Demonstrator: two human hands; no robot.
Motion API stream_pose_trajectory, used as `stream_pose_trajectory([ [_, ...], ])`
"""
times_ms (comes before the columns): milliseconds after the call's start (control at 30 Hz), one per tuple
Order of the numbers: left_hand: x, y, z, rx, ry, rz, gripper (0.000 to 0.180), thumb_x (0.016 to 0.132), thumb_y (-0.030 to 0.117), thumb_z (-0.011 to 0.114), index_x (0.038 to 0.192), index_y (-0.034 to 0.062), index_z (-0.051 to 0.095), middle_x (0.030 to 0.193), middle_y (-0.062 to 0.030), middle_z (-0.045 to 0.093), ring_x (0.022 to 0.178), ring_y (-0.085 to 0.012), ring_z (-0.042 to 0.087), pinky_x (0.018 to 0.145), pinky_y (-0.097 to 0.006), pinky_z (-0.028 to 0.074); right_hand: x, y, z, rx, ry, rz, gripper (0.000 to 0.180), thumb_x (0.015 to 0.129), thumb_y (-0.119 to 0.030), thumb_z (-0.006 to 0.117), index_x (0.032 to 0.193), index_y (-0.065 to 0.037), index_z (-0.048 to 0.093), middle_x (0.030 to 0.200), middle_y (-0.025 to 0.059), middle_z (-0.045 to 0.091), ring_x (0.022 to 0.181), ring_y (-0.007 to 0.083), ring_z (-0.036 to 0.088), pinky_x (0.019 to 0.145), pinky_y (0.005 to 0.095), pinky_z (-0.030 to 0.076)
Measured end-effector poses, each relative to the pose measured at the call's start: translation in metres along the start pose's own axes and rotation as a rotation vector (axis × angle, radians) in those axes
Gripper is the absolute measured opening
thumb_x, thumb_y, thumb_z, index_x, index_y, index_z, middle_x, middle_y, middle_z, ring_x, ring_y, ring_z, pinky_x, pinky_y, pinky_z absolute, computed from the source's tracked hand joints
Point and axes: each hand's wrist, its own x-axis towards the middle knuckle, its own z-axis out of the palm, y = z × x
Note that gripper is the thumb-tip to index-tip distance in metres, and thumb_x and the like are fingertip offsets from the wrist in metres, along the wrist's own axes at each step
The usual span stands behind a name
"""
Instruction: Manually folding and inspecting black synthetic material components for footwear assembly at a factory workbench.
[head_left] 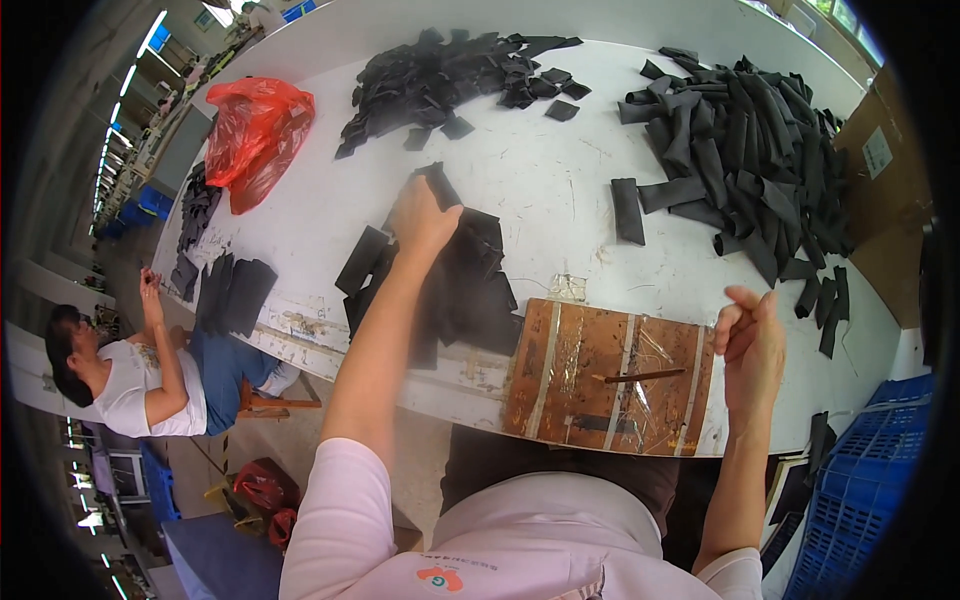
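Observation:
My left hand [425, 215] reaches over a loose pile of flat black fabric pieces [465, 290] in the middle of the table. Its fingers are closed on a black fabric piece [437, 182] at the far side of that pile. My right hand [750, 340] is held up beside the right edge of a brown board [540, 375], fingers loosely bent and apart, with nothing seen in them. Strips of clear tape cross the board. A thin brown stick [645, 376] lies on it, and a dark flat strip [603, 424] lies nearer me.
Black pieces form a heap [430, 85] at the back and rolled black tubes a larger heap [740, 150] at the right. A red plastic bag [260, 135] lies back left. A cardboard box [890, 190] and blue crate [865, 490] flank the right side. Another person [150, 380] sits at the left.

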Motion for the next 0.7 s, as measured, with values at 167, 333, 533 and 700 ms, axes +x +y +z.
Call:
stream_pose_trajectory([
  [167,0.03,-0.02,0.019,0.236,-0.086,0.172,0.022,0.074,0.015,0.058,0.09,0.0003,0.056,0.09,-0.0199,0.059,0.086,-0.0356,0.056,0.075,-0.042,0.046,-0.05,0.045,-0.02,-0.089,-0.014,0.167,0.044,0.091,-0.04,0.037,0.082,-0.001,0.055,0.058,0.0019,0.05,0.048,0.0077,0.045,0.044,0.0198,0.035],
  [333,0.032,-0.005,0.0,0.149,0.149,0.377,0.012,0.075,0.004,0.051,0.082,0.0019,0.06,0.077,-0.0181,0.061,0.074,-0.035,0.059,0.066,-0.041,0.047,-0.068,0.052,-0.034,-0.191,0.005,0.19,0.042,0.091,-0.039,0.038,0.079,-0.002,0.054,0.059,0.0024,0.05,0.049,0.0082,0.044,0.045,0.0197,0.035],
  [533,-0.066,0.059,-0.055,-0.007,0.073,0.649,0.011,0.072,0.003,0.056,0.083,0.001,0.059,0.072,-0.0139,0.055,0.069,-0.0322,0.056,0.061,-0.039,0.046,-0.07,0.05,-0.023,-0.232,-0.083,0.191,0.042,0.091,-0.039,0.04,0.078,-0.001,0.054,0.06,0.0021,0.05,0.052,0.0078,0.044,0.047,0.0199,0.035],
  [700,-0.18,0.061,-0.048,-0.105,-0.433,0.54,0.034,0.068,0.007,0.062,0.1,0.0,0.052,0.092,-0.0177,0.051,0.081,-0.0331,0.054,0.067,-0.037,0.046,-0.084,0.062,-0.013,-0.235,-0.161,0.244,0.042,0.091,-0.038,0.039,0.08,-0.001,0.056,0.062,0.0018,0.051,0.055,0.007,0.045,0.049,0.0191,0.036],
])
